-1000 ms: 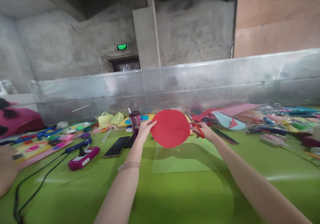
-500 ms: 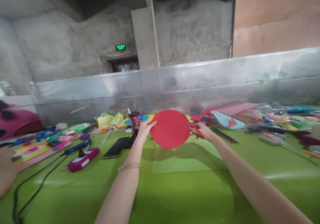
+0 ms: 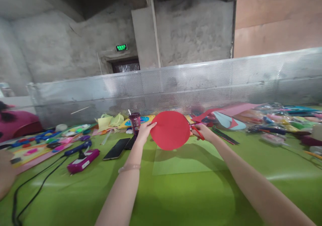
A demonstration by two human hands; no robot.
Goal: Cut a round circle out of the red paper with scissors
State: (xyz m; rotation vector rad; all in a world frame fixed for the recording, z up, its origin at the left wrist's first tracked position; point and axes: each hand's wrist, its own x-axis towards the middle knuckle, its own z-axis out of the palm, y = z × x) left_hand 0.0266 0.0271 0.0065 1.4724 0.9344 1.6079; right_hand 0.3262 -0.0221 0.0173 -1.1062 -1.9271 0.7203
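Note:
My left hand [image 3: 145, 131] pinches the left edge of a round red paper disc [image 3: 170, 130] and holds it upright above the green table [image 3: 176, 199]. My right hand [image 3: 205, 133] is closed round red-handled scissors [image 3: 197, 131], whose blades meet the disc's right edge. A pale green sheet [image 3: 186, 159] lies flat on the table just under the disc.
Two dark phones [image 3: 117, 148] and a purple tumbler [image 3: 135, 121] lie left of my left hand. A magenta device [image 3: 83, 160] with a black cable [image 3: 27, 192] sits further left. Craft supplies [image 3: 271, 123] crowd the right side, coloured pieces [image 3: 42, 142] the left. A perforated metal barrier [image 3: 176, 85] backs the table.
The disc has shifted slightly left and turned a little in my left hand. The scissors stay at its right edge.

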